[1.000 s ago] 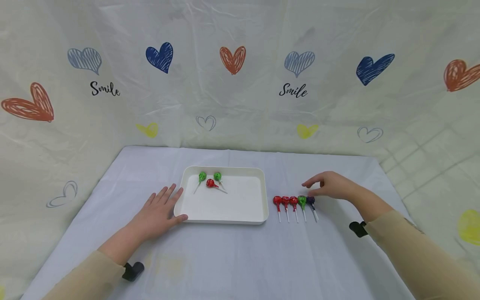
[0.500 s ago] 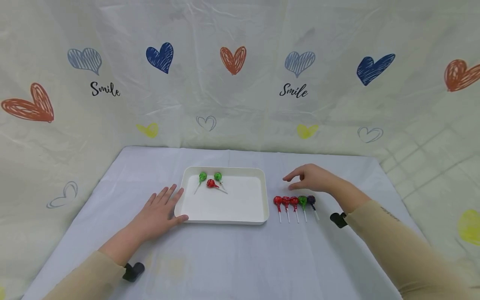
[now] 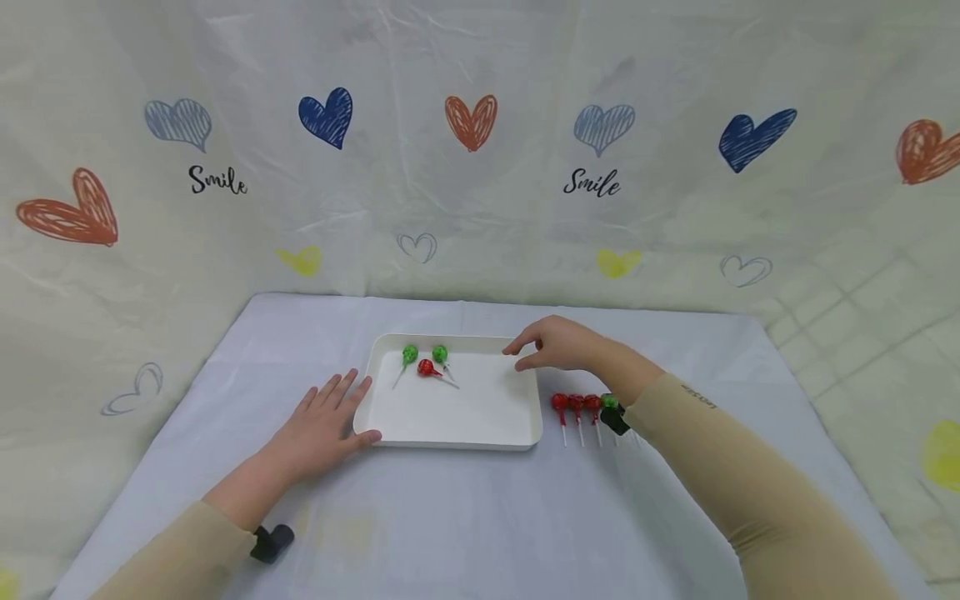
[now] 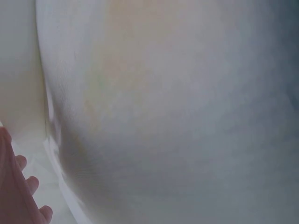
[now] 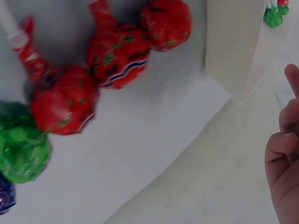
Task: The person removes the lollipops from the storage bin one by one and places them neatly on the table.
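Note:
My left hand (image 3: 318, 433) lies flat with fingers spread at the left end of a white tray (image 3: 457, 444), its thumb at the near rim. My right hand (image 3: 567, 343) hovers over the tray's right end, fingers bent loosely and nothing between them. Inside the tray, toward the back left, lie a red lollipop (image 3: 426, 367) and two green lollipops, one left (image 3: 409, 354) and one right (image 3: 439, 353). Right of the tray, three red lollipops (image 3: 576, 402) and a green lollipop (image 3: 608, 401) line up. A dark purple lollipop (image 5: 5, 193) ends the row, hidden in the head view.
A white cloth (image 3: 465, 525) covers the table, and a curtain printed with hearts (image 3: 471, 123) hangs behind it. A black wrist camera (image 3: 616, 420) under the right sleeve partly covers the lollipop row. Another wrist camera (image 3: 272, 543) sits below the left wrist.
My right hand has moved left from above the purple end of the lollipop row to over the tray's right end. My left hand stays in place.

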`<state>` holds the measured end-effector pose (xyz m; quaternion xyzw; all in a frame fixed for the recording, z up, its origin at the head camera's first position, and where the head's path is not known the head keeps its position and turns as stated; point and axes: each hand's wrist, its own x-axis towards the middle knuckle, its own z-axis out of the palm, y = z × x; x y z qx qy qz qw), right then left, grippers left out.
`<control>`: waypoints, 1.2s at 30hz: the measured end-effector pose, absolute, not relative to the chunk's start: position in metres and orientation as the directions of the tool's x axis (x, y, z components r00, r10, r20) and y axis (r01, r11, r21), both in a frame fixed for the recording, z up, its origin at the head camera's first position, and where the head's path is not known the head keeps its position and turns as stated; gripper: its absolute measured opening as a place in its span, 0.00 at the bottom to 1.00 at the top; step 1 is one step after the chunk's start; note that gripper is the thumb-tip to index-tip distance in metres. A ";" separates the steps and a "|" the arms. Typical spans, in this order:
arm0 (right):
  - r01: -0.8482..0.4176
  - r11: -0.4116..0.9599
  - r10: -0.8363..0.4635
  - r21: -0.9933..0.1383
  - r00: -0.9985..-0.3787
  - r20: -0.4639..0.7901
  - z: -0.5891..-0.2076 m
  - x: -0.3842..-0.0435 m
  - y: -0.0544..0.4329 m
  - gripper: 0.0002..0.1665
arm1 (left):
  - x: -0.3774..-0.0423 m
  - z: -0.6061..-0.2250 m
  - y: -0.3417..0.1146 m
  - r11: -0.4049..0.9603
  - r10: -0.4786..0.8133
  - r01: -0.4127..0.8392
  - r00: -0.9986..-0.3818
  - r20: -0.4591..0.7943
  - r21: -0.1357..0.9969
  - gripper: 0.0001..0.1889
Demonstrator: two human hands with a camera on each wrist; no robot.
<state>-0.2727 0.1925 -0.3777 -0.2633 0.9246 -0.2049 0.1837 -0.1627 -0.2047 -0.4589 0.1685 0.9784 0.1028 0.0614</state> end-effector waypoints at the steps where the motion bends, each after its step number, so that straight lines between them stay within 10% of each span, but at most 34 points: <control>1: -0.418 0.777 -0.567 -0.471 -0.790 -0.233 -0.377 -0.274 0.186 0.20 | -0.163 -0.459 -0.204 0.922 0.343 0.318 -0.935 -0.086 0.221 0.51; 36: -0.665 0.728 -0.679 -0.166 -0.667 -0.307 -0.403 -0.301 0.050 0.22 | -0.162 -0.457 -0.203 0.925 0.337 0.312 -0.938 -0.086 0.217 0.50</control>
